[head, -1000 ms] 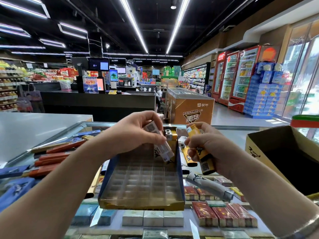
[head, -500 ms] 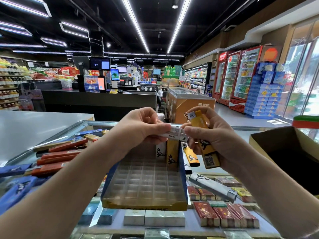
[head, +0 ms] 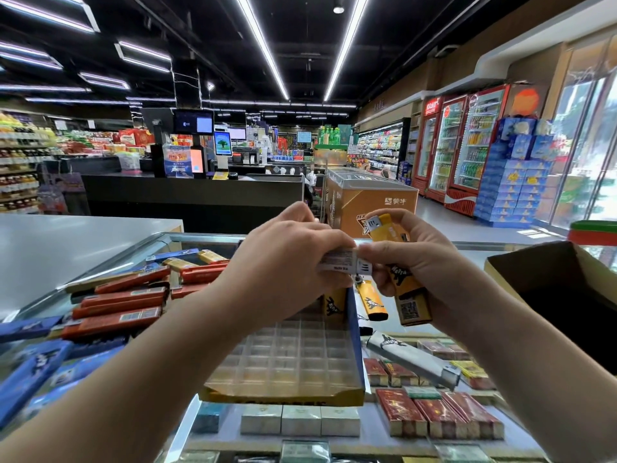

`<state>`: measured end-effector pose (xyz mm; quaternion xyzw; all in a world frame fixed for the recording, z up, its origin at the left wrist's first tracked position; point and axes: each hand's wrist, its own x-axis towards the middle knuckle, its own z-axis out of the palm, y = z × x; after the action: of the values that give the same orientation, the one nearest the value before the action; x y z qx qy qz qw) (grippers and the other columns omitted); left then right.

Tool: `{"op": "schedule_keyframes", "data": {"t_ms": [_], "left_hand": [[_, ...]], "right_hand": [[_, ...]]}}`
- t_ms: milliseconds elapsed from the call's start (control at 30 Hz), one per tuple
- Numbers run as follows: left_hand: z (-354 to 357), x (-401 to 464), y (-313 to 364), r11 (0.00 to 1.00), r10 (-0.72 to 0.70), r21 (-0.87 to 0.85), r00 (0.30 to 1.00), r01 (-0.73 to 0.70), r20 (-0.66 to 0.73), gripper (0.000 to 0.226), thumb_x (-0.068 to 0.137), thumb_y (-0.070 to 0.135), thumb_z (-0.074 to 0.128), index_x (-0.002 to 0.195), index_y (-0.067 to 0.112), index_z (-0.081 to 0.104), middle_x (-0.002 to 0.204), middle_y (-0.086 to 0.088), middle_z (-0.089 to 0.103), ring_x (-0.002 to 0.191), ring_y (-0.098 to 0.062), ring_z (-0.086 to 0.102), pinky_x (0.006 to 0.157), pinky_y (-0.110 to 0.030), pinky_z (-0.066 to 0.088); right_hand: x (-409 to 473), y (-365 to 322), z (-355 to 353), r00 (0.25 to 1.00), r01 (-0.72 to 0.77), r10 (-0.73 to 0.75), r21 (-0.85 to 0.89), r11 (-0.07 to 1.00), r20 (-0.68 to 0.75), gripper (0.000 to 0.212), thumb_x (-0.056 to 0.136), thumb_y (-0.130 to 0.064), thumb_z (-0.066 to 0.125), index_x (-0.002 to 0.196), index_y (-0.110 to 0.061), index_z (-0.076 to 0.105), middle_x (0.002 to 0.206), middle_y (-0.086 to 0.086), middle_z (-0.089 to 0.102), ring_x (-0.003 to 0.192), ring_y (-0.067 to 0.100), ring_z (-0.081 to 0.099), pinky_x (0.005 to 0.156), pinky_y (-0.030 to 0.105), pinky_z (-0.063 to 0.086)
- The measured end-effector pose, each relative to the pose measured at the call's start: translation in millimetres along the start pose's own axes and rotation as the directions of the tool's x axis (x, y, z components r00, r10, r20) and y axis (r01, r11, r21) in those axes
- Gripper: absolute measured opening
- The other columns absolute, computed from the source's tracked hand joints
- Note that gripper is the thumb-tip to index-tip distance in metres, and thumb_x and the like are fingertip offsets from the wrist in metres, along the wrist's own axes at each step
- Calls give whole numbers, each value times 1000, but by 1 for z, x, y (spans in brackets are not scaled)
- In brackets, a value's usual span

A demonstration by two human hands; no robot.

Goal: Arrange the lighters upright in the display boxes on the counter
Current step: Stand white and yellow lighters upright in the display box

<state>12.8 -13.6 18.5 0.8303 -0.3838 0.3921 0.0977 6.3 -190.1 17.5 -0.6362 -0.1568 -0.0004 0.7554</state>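
A blue and yellow display box [head: 334,394] with a clear grid of slots lies on the glass counter in front of me. A yellow lighter [head: 334,304] stands upright at its far end. My left hand [head: 283,265] grips a white lighter [head: 340,260] held sideways above the box. My right hand [head: 414,262] holds a yellow lighter [head: 409,305] in its palm and pinches the white lighter's metal end with thumb and forefinger. Another yellow lighter [head: 372,300] and a white lighter [head: 412,359] lie loose on the glass right of the box.
Several orange, blue and yellow lighters [head: 123,305] are heaped on the glass at the left. An open cardboard carton [head: 547,282] stands at the right. Cigarette packs [head: 440,416] show under the glass counter [head: 377,426]. A grey counter [head: 66,242] lies far left.
My left hand lifted the white lighter up out of the box and turned it sideways. My right hand rose with its yellow lighter and took hold of the white lighter's end.
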Motion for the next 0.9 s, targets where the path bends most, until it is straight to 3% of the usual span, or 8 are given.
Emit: {"op": "schedule_keyframes", "data": {"t_ms": [100,200,333,433,500,700,800,900], "left_hand": [[3,-1,-3,921,-239,-272,956,278,169,29,67,53,66,90,36,58,64,23,51,69,5,50,52,-11,37],[1,0,-13,675,-349,-559,877,480,331,33,62,51,67,79,26,55,63,13,61,56,0,56,52,-15,46],[-7,0,-31,454,-431,-630,774,630,464,32,64,35,66,85,11,61,68,3,69,63,-10,66,55,-21,54],[-6,-3,-39,492,-434,-510,706,706,559,23,73,23,71,92,13,62,77,-2,71,72,-13,69,69,-29,58],[-3,-5,-40,550,-434,-426,682,718,589,17,81,14,68,94,20,58,77,-2,70,69,-11,69,68,-28,58],[1,-6,-40,726,-477,-225,712,650,516,13,89,21,57,82,31,54,78,5,61,69,-8,58,60,-23,48],[1,-7,-38,751,-465,-180,702,636,539,17,92,20,52,83,35,50,85,9,58,76,-5,55,61,-20,43],[-5,-6,-40,744,-498,-204,731,637,466,28,88,8,55,85,35,50,90,6,58,82,-15,60,65,-31,53]], "right_hand": [[0,1,0,1000,-11,11,57,998,5,44,57,-7,71,98,-16,59,68,9,62,41,14,53,37,21,45],[1,2,-2,999,-3,5,62,998,-36,41,64,-3,70,102,-15,58,76,14,60,41,14,54,36,22,43],[4,7,-6,993,-43,46,28,999,-104,33,75,6,66,97,-16,56,72,11,60,40,15,54,37,20,43],[6,12,-7,991,-85,82,-17,996,-109,32,77,6,66,97,-18,56,77,13,59,42,13,55,37,22,44],[6,13,-7,990,-96,93,-23,995,-108,32,78,5,66,97,-18,57,79,13,59,43,13,55,38,22,44],[7,13,-7,988,-99,98,-3,995,-116,33,78,6,66,99,-17,57,79,14,59,42,13,55,37,21,44],[6,13,-7,987,-107,106,-2,994,-117,32,78,6,65,99,-17,56,80,15,59,43,13,56,37,21,44],[6,12,-7,987,-105,102,-17,994,-125,32,77,6,66,98,-18,57,80,14,59,43,13,55,37,21,44]]}}
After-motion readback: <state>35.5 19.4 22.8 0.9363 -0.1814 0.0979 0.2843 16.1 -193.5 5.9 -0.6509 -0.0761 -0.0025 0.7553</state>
